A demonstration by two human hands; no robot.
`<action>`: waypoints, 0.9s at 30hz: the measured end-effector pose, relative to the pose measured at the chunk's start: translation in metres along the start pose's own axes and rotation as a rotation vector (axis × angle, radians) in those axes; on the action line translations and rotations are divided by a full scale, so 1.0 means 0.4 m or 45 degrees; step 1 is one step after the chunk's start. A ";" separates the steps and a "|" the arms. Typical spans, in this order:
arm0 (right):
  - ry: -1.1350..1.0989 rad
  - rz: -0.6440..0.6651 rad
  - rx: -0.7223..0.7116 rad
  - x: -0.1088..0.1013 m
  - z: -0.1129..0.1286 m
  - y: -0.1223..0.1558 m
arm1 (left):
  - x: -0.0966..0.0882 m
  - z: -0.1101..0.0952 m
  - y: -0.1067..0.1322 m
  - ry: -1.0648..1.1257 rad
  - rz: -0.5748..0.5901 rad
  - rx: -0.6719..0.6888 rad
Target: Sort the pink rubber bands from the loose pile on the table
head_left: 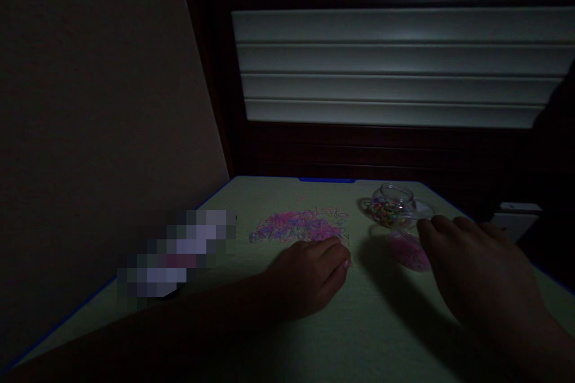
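The scene is dim. A loose heap of small pink and purple rubber bands [299, 226] lies spread on a pale green table [368, 323]. My left hand [312, 275] rests on the table at the near edge of the heap, its fingers curled and pinched together at the bands. My right hand [471, 269] hovers to the right, fingers stretched forward over a second small pink pile [406, 251]. Just beyond its fingertips stands a small clear glass jar [390, 204] holding mixed-colour bands.
The table has a blue rim [326, 179] and stands in a corner, with a plain wall at left and a dark wooden panel with pale slats [395, 66] behind. A blurred patch lies at the table's left. A pale object [516, 221] sits off the right edge.
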State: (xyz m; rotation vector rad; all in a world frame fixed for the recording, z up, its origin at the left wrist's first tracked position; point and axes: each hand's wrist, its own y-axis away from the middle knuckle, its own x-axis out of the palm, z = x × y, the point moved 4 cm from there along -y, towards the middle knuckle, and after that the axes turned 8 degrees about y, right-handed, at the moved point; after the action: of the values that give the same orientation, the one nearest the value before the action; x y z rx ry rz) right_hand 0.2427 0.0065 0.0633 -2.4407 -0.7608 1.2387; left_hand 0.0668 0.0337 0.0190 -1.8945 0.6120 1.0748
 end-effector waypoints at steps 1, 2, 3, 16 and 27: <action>0.001 0.017 0.004 0.002 0.000 -0.001 | 0.000 0.000 0.000 -0.002 -0.009 0.005; 0.001 0.035 0.010 0.003 0.000 -0.001 | -0.001 0.000 0.000 -0.003 -0.014 0.009; -0.001 0.049 0.014 0.004 0.000 -0.001 | -0.001 -0.001 0.000 -0.003 -0.013 0.012; -0.024 0.042 0.003 0.004 0.001 -0.001 | 0.001 0.000 -0.001 -0.012 0.001 -0.001; -0.102 0.016 -0.048 -0.001 0.012 -0.002 | -0.002 -0.002 -0.002 -0.009 0.026 -0.003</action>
State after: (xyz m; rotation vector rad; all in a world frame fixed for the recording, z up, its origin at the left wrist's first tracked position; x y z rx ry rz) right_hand 0.2381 0.0071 0.0611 -2.4420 -0.7991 1.3459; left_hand 0.0675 0.0335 0.0202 -1.8892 0.6273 1.0952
